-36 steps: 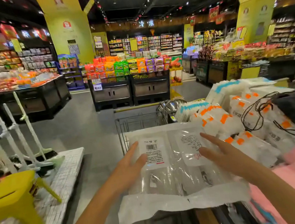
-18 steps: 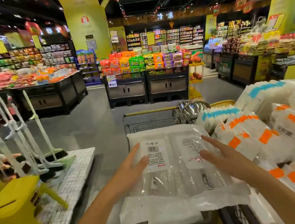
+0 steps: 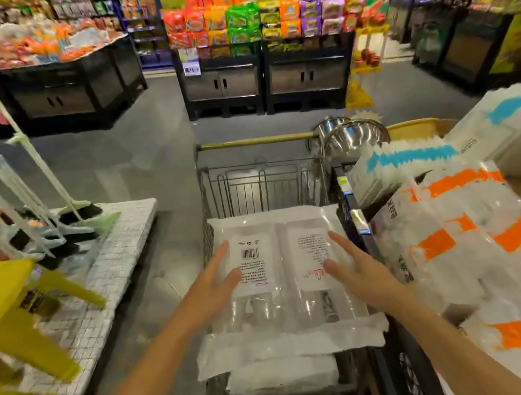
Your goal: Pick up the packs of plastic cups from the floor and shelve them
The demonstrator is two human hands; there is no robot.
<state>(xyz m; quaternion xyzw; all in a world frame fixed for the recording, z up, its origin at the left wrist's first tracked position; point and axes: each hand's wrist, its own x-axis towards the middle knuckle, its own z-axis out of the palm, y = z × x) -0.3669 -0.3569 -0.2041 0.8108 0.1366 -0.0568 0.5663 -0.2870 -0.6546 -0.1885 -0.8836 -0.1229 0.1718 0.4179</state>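
A clear pack of plastic cups [image 3: 286, 297] with white printed labels lies flat over a wire shopping cart [image 3: 263, 180] in front of me. My left hand [image 3: 213, 287] presses against its left side with straight fingers. At the pack's right side, my right hand [image 3: 354, 267] does the same. The pack sits between my two palms. Another white pack [image 3: 281, 377] lies under it in the cart. To the right, a display holds several cup packs with orange stripes [image 3: 466, 242] and blue stripes [image 3: 411, 159].
Yellow plastic stools [image 3: 5, 320] and several mops [image 3: 18, 198] stand on a low white platform [image 3: 104, 286] at left. Steel bowls [image 3: 351, 139] sit beyond the cart. Dark display stands [image 3: 266, 79] of snack packs cross the grey aisle ahead.
The view has tilted down and moved closer to the cart. Both hands stay on the sides of the same pack, which sits lower over the cart.
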